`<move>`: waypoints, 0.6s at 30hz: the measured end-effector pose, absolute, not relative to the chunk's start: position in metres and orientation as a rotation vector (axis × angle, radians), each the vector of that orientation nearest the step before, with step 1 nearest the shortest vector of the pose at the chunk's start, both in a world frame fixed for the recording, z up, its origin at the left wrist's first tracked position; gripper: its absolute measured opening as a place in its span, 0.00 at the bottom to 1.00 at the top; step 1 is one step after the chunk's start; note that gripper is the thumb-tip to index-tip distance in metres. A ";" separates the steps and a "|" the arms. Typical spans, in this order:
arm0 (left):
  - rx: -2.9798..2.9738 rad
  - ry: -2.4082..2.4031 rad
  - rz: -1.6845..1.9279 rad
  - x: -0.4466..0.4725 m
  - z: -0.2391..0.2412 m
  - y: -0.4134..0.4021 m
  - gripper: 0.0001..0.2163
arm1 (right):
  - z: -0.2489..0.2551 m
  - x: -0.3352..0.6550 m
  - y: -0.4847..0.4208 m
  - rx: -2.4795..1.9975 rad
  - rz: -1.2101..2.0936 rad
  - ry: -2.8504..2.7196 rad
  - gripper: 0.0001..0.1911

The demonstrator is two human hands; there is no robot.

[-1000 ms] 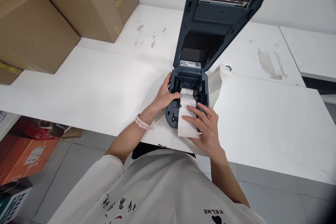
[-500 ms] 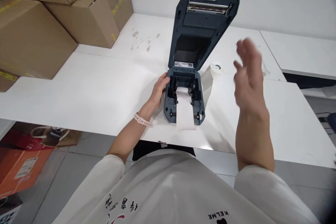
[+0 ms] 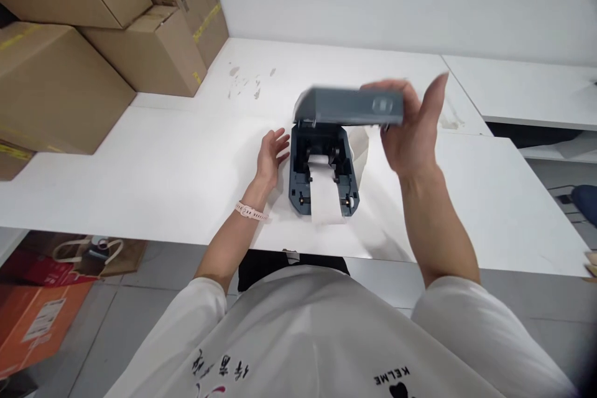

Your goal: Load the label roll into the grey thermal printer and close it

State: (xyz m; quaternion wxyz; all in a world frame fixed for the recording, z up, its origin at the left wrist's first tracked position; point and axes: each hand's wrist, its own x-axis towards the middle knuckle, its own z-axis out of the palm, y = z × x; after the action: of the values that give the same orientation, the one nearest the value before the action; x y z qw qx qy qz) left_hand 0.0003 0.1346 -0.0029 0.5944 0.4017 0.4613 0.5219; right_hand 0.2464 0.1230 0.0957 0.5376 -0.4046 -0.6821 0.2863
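A dark blue-grey label printer [image 3: 296, 191] stands on the white table with its lid [image 3: 347, 106] tilted partway down, blurred by motion. A strip of white label paper [image 3: 326, 199] runs from inside it over the front edge. My left hand [image 3: 269, 155] is open at the printer's left side, its fingers apart and the fingertips close to the casing. At the lid's right end is my right hand [image 3: 413, 130], touching it. Its fingers lie along the far side of the lid, partly hidden, and the thumb sticks out away from it.
Cardboard boxes [image 3: 60, 84] are stacked at the table's back left. White paper [image 3: 359, 148] lies just right of the printer. Below the table at left are an orange box [image 3: 41, 323] and a paper bag [image 3: 128, 255]. A wall [image 3: 373, 0] rises behind.
The lid has swung down toward me from nearly upright. My right hand has moved left and onto it. My left hand has come slightly away from the printer's side.
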 end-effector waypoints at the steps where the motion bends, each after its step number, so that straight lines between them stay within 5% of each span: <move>1: 0.972 1.078 1.247 -0.001 0.002 0.132 0.34 | 0.086 0.246 0.104 -0.986 0.617 -1.695 0.41; 5: 1.205 1.083 1.334 -0.003 0.029 0.103 0.29 | 0.051 0.236 0.043 -1.098 0.408 -1.948 0.20; 18: 1.401 1.144 1.292 0.037 0.009 0.033 0.32 | 0.006 0.206 0.017 -1.185 0.148 -1.766 0.20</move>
State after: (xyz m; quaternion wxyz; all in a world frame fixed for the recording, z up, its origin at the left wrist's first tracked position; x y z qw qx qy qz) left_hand 0.0370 0.0326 0.0094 0.4433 0.5650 0.4613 0.5211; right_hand 0.2059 0.0172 0.0060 0.4836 -0.4865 -0.7251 0.0606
